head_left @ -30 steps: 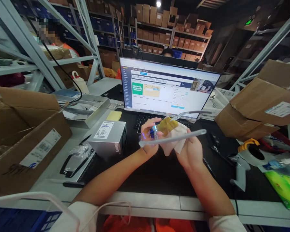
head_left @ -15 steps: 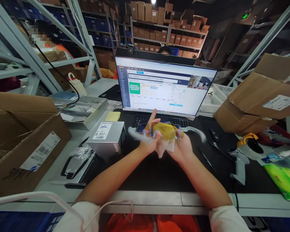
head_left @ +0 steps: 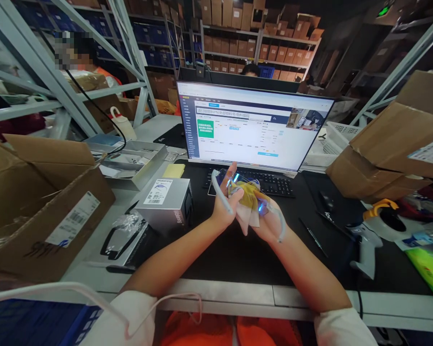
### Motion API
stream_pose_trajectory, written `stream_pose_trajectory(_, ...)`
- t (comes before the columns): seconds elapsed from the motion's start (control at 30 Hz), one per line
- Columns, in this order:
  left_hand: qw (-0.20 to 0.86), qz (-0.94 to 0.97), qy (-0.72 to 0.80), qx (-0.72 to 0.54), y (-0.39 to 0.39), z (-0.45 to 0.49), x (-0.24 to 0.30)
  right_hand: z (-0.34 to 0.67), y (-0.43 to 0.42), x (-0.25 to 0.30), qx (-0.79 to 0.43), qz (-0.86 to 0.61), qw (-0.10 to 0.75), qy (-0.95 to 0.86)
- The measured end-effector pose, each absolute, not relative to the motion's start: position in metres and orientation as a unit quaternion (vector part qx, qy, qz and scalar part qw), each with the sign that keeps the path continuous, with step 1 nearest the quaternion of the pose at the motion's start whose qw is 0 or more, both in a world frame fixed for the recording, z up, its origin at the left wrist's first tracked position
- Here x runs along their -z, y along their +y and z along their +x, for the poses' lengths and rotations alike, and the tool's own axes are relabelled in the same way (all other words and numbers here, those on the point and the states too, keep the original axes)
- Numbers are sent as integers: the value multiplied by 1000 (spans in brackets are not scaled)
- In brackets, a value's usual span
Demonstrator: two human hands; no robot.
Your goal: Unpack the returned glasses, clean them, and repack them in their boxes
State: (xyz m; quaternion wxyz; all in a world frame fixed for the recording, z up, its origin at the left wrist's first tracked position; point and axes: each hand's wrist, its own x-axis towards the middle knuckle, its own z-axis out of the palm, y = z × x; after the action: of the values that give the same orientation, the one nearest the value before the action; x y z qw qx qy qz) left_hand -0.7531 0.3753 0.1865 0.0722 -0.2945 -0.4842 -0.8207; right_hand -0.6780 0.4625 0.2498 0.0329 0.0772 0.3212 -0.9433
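Observation:
Between my hands, above the black desk mat, is a pair of glasses (head_left: 221,193) with pale, see-through temples and bluish glints on the lenses. My left hand (head_left: 226,207) grips its left side, thumb over a yellow and white cloth (head_left: 248,205), with a finger pointing up. My right hand (head_left: 269,220) is closed around the cloth and the right side of the glasses; its fingers are partly hidden by the cloth. One temple rises by my left hand, the other hangs down across my right wrist. A silver box (head_left: 166,204) with a picture of glasses stands left of my hands.
Behind my hands are a keyboard (head_left: 274,184) and a lit monitor (head_left: 238,129). An open carton (head_left: 68,168) is at left, stacked cartons (head_left: 389,139) at right. A scanner (head_left: 366,252), tape roll (head_left: 386,218), pen (head_left: 313,236) and mouse (head_left: 326,201) lie right. A person (head_left: 84,55) is beyond the frame.
The glasses have turned and tilted in my hands: the left temple now points up and the right one down. The cloth stays between my hands, and the view has shifted slightly.

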Motion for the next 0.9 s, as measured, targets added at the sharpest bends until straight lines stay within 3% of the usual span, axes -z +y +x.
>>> stream_pose_trajectory(0.17,143,-338,-511,777,366,-752,-198,-690,483,-248,941,83,94,315)
stream_pose_trajectory(0.37,324,-368,-501,713,359,-754,-206,-684,494,-254,942,31,66,327)
stream_pose_trajectory(0.47,365,-424,-498,663,360,-758,-199,-682,487,-258,942,32,59,328)
stream_pose_trajectory(0.6,317,-440,-511,666,364,-756,-191,-684,481,-263,941,113,-5,319)
stream_pose_trajectory(0.8,163,-362,-548,737,360,-750,-203,-685,489,-267,934,145,-9,326)
stream_pose_trajectory(0.9,144,-329,-559,747,360,-749,-207,-685,484,-261,943,127,-11,307)
